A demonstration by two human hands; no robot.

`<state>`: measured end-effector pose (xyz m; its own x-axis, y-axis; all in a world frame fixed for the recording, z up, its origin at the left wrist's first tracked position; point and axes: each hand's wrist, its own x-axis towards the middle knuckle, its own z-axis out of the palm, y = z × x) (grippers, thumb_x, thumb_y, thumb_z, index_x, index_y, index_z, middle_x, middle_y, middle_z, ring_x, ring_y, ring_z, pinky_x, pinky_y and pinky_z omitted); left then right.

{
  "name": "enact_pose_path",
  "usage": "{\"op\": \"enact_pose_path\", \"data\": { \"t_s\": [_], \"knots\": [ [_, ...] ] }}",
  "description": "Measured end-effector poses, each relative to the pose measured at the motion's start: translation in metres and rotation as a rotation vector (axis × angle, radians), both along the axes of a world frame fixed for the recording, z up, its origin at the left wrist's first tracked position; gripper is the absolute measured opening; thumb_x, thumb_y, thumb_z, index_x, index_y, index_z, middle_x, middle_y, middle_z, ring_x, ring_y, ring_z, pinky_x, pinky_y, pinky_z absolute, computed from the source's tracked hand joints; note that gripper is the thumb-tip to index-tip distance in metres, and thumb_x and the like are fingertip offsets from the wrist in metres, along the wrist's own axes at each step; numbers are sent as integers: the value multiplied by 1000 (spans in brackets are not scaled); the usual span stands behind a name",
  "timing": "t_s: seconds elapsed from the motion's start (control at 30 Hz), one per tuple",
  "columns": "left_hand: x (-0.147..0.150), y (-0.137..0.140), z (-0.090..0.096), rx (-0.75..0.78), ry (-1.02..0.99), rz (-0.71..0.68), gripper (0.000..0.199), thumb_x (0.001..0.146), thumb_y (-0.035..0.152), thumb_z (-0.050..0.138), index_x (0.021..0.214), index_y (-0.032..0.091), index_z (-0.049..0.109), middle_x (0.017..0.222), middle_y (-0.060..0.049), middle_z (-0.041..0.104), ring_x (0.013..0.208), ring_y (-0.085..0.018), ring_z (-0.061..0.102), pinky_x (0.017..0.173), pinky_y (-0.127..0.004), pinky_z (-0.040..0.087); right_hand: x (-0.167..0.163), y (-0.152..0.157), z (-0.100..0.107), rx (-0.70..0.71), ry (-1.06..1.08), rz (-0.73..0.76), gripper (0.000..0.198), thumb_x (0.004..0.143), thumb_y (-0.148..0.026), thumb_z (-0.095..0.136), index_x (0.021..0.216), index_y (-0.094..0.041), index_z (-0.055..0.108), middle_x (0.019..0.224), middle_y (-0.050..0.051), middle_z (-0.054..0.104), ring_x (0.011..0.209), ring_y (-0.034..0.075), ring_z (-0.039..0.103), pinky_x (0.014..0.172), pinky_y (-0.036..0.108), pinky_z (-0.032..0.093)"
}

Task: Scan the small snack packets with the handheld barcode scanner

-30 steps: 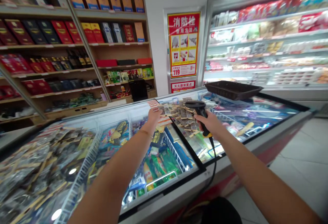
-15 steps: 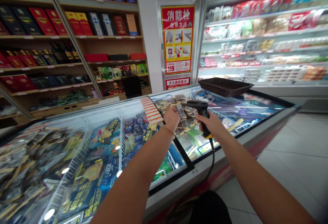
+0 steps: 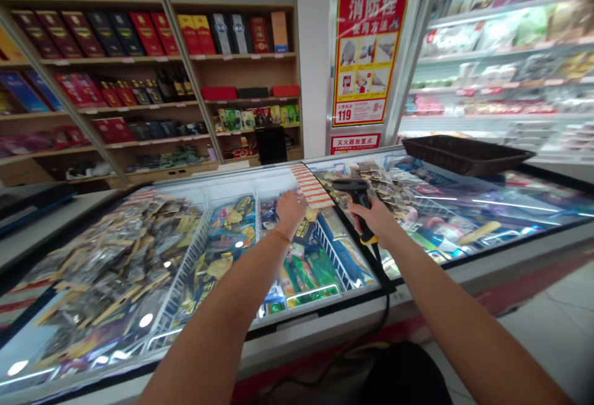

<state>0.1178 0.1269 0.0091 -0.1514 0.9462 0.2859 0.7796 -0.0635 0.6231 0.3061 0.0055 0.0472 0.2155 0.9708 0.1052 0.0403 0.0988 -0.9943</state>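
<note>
My left hand, a thin bracelet at its wrist, is over the left glass pane beside a sheet of orange-and-white striped labels. Its fingers are curled in, and whatever they may hold is hidden. My right hand grips a black barcode scanner with a yellow base, its cable hanging over the freezer's front edge. Past the scanner, on the right pane, is a cluster of small packets with brown edges. A larger heap of similar packets covers much of the left pane.
Under the glass of the chest freezer are wire dividers and colourful frozen packages. A dark brown tray rests on the far right. Behind stand wooden shelves of boxes, a red fire-hydrant poster and a lit refrigerated display.
My left hand has moved left from the right-hand packets to over the left pane. The scanner has come left with my right hand, and the view has turned left.
</note>
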Motion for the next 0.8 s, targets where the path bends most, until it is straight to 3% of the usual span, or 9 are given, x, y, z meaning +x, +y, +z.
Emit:
{"op": "enact_pose_path", "data": {
  "t_s": [0.2,0.33,0.43,0.53,0.67,0.8],
  "knots": [
    [-141,1,-6,-36,186,303,42,82,37,66,115,12,65,129,-27,59,127,-44,51,100,-54,41,-84,17,2,-4,5,190,26,76,-31,74,83,-20,51,60,-5,57,34,9,50,34,22,35],
    [-225,-1,-12,47,278,417,39,83,33,64,112,8,67,132,-31,56,129,-47,46,103,-60,37,-127,25,1,-5,29,240,26,77,-31,73,85,-20,51,60,-5,57,35,9,50,34,22,37],
    [-272,1,-16,58,321,470,39,82,30,64,113,8,68,142,-32,49,135,-48,40,104,-64,34,-146,30,-9,-27,66,261,27,76,-32,73,86,-21,50,58,-7,56,35,9,49,34,22,36],
    [-302,11,-17,3,335,479,42,82,32,63,115,7,68,153,-33,37,145,-48,28,108,-64,30,-151,34,-23,-46,56,276,33,72,-36,74,90,-20,51,57,-7,57,34,9,49,34,22,37],
    [-318,32,-16,-33,328,465,49,85,38,59,124,8,65,162,-30,25,151,-49,15,112,-64,25,-144,37,-36,-52,29,300,37,70,-39,75,91,-20,52,60,-7,58,36,9,50,35,21,37],
    [-317,48,-14,-134,337,495,58,87,45,57,130,7,62,156,-34,32,143,-54,30,106,-67,29,-138,38,-38,-47,23,305,34,72,-40,73,89,-20,51,60,-7,57,36,8,49,36,21,37]
  ]
}}
